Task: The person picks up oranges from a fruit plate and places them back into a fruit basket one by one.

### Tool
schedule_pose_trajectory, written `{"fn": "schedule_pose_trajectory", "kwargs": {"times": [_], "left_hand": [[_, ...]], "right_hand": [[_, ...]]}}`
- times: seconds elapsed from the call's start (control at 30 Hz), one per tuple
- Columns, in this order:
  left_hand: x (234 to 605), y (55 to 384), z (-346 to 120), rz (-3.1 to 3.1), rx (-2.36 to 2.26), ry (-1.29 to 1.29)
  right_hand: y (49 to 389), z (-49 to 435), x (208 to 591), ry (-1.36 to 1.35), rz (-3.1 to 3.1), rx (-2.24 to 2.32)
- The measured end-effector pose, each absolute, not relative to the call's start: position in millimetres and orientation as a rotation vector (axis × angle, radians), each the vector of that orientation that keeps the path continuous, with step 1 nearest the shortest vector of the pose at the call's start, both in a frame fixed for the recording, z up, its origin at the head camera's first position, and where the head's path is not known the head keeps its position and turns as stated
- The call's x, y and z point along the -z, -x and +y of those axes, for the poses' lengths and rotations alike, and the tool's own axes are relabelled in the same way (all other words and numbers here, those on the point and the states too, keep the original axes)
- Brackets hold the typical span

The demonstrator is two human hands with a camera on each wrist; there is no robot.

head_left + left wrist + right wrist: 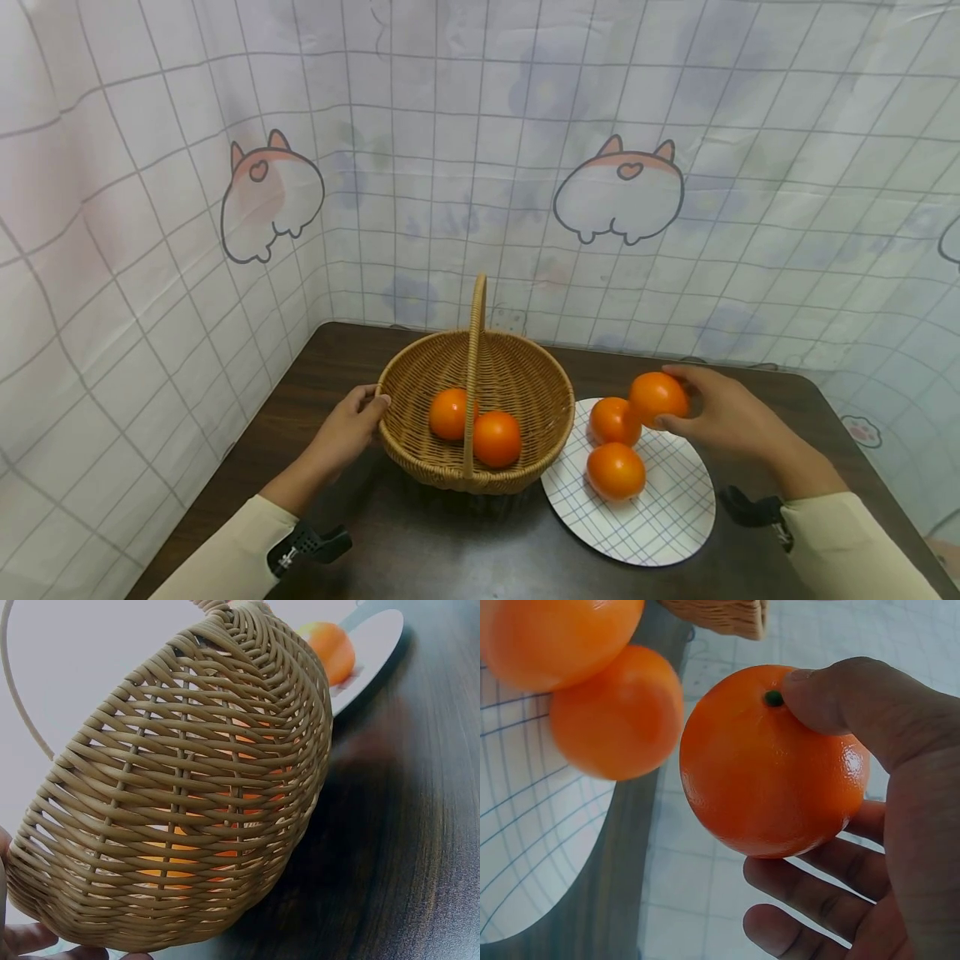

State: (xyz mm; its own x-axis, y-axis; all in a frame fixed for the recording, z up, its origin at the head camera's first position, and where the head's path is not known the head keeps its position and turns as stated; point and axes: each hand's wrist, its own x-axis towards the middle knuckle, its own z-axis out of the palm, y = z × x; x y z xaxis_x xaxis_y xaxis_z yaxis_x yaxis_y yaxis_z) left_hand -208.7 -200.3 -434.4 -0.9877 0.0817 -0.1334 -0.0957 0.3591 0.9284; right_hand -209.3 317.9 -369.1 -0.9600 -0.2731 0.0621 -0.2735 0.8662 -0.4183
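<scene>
A wicker basket (420, 354) with a tall arched handle stands in the middle of the table, two oranges (497, 439) inside it. My left hand (351, 429) grips the basket's left rim between thumb and fingers; in the left wrist view its fingertips show at the lower left of the weave. Over the plate (675, 517), my right hand (723, 412) holds an orange (772, 765) with the thumb beside its green stem spot and the fingers on the far side. Two more oranges (616, 472) lie on the white, blue-gridded plate, just left of the held one.
The dark wooden table (465, 550) ends at a wall covering (510, 208) with a grid and cartoon animals. The plate sits close against the basket's right side. The basket handle (472, 383) arches across its opening. A black strap camera (307, 546) is on each wrist.
</scene>
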Motion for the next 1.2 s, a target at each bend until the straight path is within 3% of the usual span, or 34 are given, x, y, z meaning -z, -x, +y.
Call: {"fn": "schedule_pose_trajectory", "kwargs": {"times": [1.2], "left_hand": [[433,208,-199,2.465,-1.691,0.029]], "right_hand": [[225,263,346,-0.544,-3.026,-0.825]]}}
